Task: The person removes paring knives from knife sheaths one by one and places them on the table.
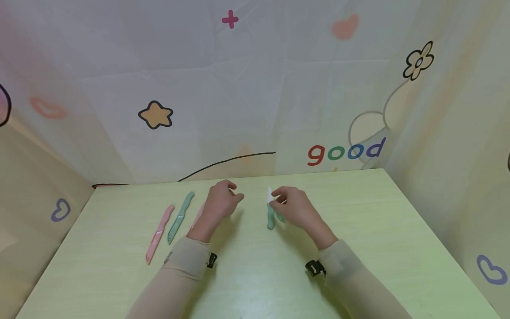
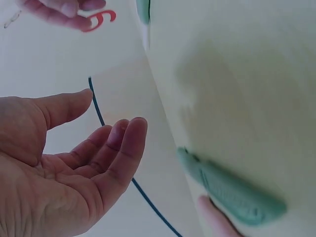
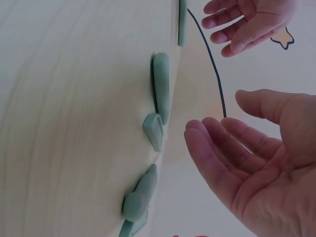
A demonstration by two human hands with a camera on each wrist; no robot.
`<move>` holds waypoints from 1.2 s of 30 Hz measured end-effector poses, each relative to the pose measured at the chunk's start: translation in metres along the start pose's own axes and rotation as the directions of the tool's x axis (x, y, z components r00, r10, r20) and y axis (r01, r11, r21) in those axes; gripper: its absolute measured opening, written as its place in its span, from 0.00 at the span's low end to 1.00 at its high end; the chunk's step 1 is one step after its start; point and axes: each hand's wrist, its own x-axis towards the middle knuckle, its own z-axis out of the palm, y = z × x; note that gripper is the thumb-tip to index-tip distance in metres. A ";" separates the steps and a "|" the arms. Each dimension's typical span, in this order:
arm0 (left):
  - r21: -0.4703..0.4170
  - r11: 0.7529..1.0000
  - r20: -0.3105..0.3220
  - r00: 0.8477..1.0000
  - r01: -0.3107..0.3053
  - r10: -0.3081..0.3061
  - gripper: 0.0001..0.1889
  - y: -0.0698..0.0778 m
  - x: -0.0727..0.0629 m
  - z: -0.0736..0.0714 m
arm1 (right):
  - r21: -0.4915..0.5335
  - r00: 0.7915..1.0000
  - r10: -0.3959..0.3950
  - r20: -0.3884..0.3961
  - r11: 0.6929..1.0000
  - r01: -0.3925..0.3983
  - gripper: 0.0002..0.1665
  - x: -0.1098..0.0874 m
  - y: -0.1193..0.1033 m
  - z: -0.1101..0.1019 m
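My left hand (image 1: 222, 200) hovers over the table, fingers loosely bent and nothing in them; a pink knife (image 1: 198, 215) lies partly hidden beneath it. In the left wrist view the palm of that left hand (image 2: 89, 173) is bare. My right hand (image 1: 294, 206) is above a small knife (image 1: 271, 217) with a green handle and bare white blade. A green piece (image 1: 280, 217) shows partly behind the fingers. Seen from the right wrist, the right hand (image 3: 247, 163) holds nothing, and a small green piece (image 3: 154, 131) lies by the green handle (image 3: 161, 86).
Left of my left hand lie a pink knife (image 1: 160, 234) and a green knife (image 1: 181, 217), each with a same-coloured cover over its blade. The pale table (image 1: 255, 274) meets a printed cloth (image 1: 223, 88) at its back edge.
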 end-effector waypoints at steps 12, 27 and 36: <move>-0.017 0.998 0.020 0.998 0.057 -0.057 0.23 -0.025 0.017 -0.028 | 0.115 0.999 -0.040 0.035 0.993 0.036 0.20 -0.005 -0.006 0.020; 0.056 0.994 0.058 0.994 0.090 -0.093 0.22 -0.038 0.041 -0.025 | 0.340 0.984 -0.052 0.170 0.940 -0.009 0.22 -0.009 -0.020 0.040; 0.165 0.985 0.052 0.997 0.045 -0.054 0.20 -0.036 0.045 -0.014 | 0.392 0.981 -0.040 0.191 0.919 -0.039 0.21 -0.007 -0.023 0.048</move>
